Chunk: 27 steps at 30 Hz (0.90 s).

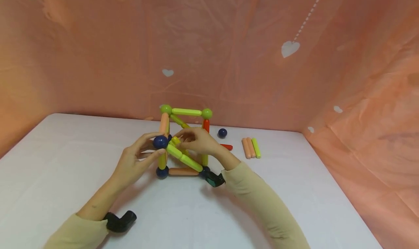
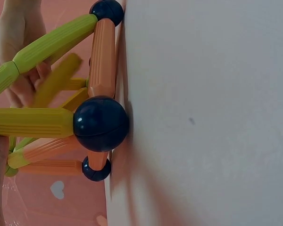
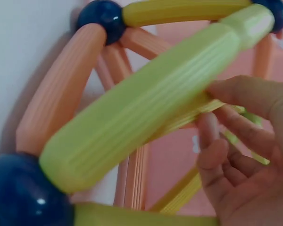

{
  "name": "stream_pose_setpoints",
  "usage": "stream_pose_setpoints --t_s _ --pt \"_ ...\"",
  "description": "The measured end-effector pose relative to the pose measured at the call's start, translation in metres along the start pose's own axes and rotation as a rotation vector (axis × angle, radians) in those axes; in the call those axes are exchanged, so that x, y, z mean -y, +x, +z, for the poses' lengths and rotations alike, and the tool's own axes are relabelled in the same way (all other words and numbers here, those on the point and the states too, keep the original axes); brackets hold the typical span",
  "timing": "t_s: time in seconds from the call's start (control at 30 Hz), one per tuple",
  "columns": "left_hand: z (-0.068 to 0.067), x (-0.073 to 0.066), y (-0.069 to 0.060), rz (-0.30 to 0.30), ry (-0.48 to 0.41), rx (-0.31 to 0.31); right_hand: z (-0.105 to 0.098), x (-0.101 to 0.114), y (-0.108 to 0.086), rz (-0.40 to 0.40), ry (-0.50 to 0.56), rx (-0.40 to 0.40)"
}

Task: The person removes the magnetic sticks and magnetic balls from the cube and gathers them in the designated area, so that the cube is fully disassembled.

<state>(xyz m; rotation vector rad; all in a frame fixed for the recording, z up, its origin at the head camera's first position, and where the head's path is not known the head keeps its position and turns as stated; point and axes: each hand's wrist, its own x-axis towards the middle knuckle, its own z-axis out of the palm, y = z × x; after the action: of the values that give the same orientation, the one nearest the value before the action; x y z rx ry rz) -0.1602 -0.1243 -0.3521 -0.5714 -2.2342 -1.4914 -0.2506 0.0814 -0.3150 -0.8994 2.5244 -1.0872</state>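
A cube-like frame of magnetic sticks and balls stands on the table. My left hand [image 1: 131, 165] grips the dark blue ball [image 1: 160, 142] at its near upper left corner, thumb below and fingers behind. My right hand [image 1: 200, 141] reaches in from the right and pinches a yellow stick [image 1: 175, 141], which looks blurred in the left wrist view. A lime diagonal of two joined sticks [image 3: 141, 99] slopes from the held ball to a lower blue ball [image 3: 23, 193]. Green balls [image 1: 207, 114] and a lime stick [image 1: 186, 112] form the far top edge.
Right of the frame lie a loose blue ball [image 1: 222, 133], two peach sticks [image 1: 246, 148] and a lime stick [image 1: 256, 148]. A red stick [image 1: 226, 146] shows beside the right wrist. An orange cloth [image 1: 229, 59] with hearts hangs behind the white table [image 1: 294, 190].
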Motion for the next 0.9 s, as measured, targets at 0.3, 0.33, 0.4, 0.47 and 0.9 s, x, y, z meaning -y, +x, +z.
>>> stream_pose_setpoints --t_s 0.3,0.33,0.4,0.47,0.9 --pt "0.001 0.0 0.001 0.005 -0.01 0.0 -0.005 -0.01 -0.023 -0.103 0.22 -0.179" --pt "0.001 -0.001 0.001 0.007 -0.012 -0.002 -0.005 -0.01 -0.025 -0.11 0.235 -0.197" --pt "0.0 -0.001 0.001 0.009 -0.012 -0.007 -0.007 -0.011 -0.028 -0.126 0.268 -0.235" --pt "0.0 -0.001 0.0 0.014 -0.015 -0.012 -0.008 -0.013 -0.032 -0.143 0.294 -0.271" --pt "-0.001 -0.002 0.001 0.027 -0.017 -0.005 -0.026 -0.048 -0.063 0.122 0.348 -0.588"
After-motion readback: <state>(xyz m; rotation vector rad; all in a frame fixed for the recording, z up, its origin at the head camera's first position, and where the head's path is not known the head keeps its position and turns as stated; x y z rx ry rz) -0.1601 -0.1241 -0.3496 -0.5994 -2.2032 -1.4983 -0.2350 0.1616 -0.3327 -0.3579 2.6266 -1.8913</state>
